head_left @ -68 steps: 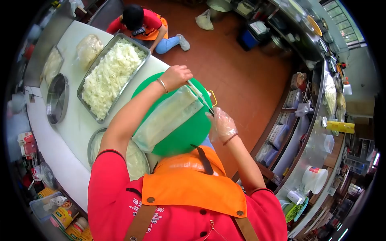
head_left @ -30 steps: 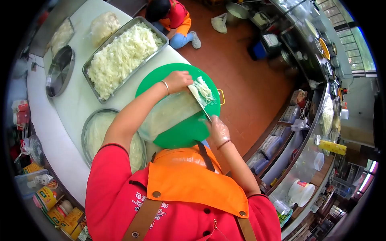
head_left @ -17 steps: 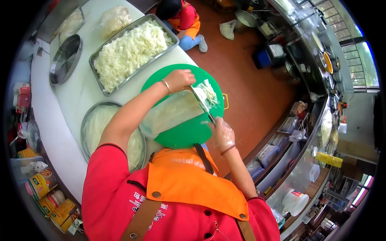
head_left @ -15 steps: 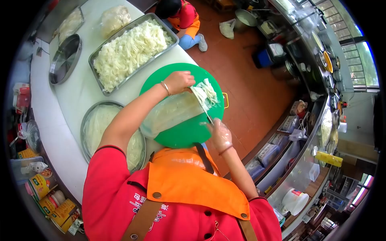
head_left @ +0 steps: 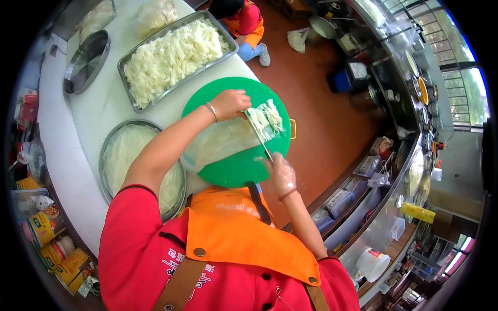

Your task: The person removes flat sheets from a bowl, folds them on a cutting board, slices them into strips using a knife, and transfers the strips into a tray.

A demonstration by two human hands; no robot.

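Note:
A knife is in my right hand, which wears a clear plastic glove and is closed round its handle. The blade lies across a pale, translucent folded noodle sheet on a round green cutting board. My left hand sits at the far edge of the sheet, close to the blade's tip, with its fingers curled down; their undersides are hidden. Cut white noodle strips lie bunched to the right of the blade.
Beyond the board stands a metal tray heaped with cut noodles. A round pan of pale sheets is left of the board, and another round pan lies farther back. A person crouches past the table's edge.
The knife has shifted slightly left along the folded sheet. The cut strips beside the blade now spread a little wider. My left hand stays near the blade's tip, and the whole view has tilted slightly.

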